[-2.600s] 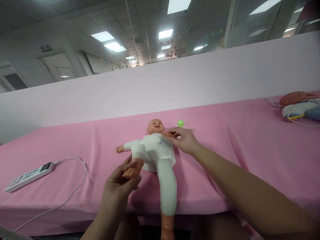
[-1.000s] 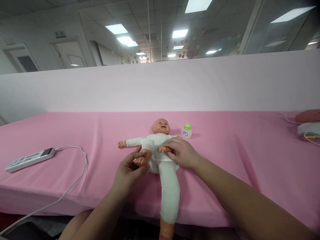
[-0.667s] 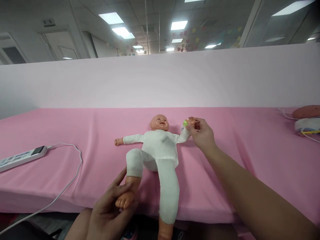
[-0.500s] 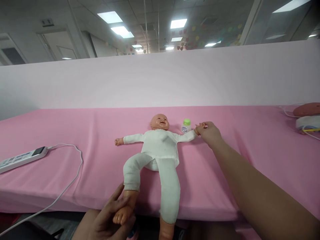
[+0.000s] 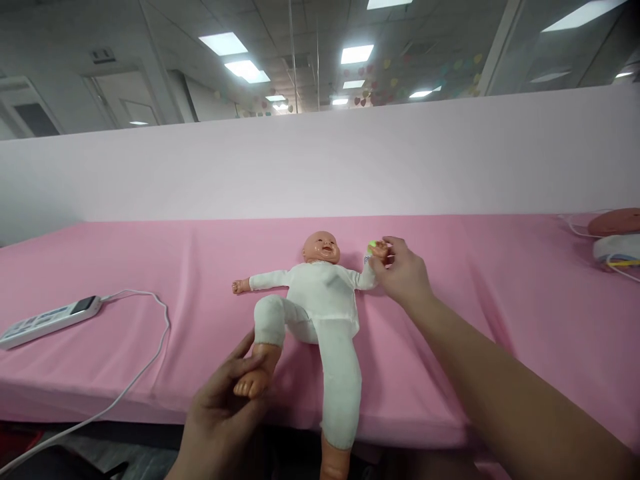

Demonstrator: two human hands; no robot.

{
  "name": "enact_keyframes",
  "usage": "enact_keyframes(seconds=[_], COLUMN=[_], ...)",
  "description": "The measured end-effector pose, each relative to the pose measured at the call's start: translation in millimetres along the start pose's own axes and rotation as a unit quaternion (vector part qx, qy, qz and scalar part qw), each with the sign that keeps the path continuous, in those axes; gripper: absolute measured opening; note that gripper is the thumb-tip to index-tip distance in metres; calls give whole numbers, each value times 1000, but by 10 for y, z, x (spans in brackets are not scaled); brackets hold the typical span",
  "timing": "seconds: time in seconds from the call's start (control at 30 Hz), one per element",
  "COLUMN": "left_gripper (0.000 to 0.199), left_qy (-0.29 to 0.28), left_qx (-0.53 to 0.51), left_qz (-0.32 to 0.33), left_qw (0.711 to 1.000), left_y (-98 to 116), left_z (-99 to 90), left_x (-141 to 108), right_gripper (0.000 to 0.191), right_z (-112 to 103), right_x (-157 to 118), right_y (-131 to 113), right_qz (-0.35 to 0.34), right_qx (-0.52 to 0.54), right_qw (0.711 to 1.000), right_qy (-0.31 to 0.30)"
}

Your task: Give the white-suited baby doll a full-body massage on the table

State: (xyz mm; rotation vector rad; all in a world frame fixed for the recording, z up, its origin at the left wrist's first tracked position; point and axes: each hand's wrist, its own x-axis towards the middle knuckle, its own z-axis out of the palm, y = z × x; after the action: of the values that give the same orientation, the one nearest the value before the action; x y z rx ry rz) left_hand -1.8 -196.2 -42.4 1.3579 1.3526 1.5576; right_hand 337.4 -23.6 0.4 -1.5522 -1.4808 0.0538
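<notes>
A baby doll [image 5: 325,297] in a white cloth suit lies on its back on a pink-covered table [image 5: 190,360], head toward the far side. My left hand [image 5: 220,400] is closed around the doll's foot on the left, and that leg is bent at the knee, lifted. The other leg lies straight, its foot reaching past the table's near edge. With my right hand [image 5: 403,270] I grip the doll's hand and wrist on the right, raised off the cloth. Behind it, a small bottle with a green cap [image 5: 371,247] is partly hidden.
On the left lies a white power strip [image 5: 50,321] with a white cord [image 5: 165,320] running over the near edge. Several objects, including a brown rounded one [image 5: 615,222], sit at the far right. A white partition [image 5: 320,167] stands behind the table.
My left hand has pushed the doll's foot up and away from me, bending the knee more. My right hand has brought the doll's hand inward and up, now covering part of the bottle.
</notes>
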Motion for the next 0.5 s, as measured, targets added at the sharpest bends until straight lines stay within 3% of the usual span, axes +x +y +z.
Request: enact_keyframes(seconds=[0.13, 0.3, 0.4, 0.5], left_gripper=[40, 42, 41, 47], left_qy=[-43, -106, -126, -100], left_qx=[-39, -90, -104, -80], left_qz=[-5, -53, -51, -46], left_qw=[998, 989, 985, 991], left_y=[154, 231, 212, 219], left_z=[253, 563, 640, 621], left_x=[443, 859, 931, 863], right_gripper=[44, 26, 21, 22], right_z=[140, 257, 274, 268], right_x=[-245, -357, -351, -327], right_y=[-301, -394, -370, -331], right_qz=[-152, -307, -316, -284], right_qx=[39, 13, 25, 63], right_qw=[986, 933, 921, 930], right_qy=[-54, -190, -226, -224])
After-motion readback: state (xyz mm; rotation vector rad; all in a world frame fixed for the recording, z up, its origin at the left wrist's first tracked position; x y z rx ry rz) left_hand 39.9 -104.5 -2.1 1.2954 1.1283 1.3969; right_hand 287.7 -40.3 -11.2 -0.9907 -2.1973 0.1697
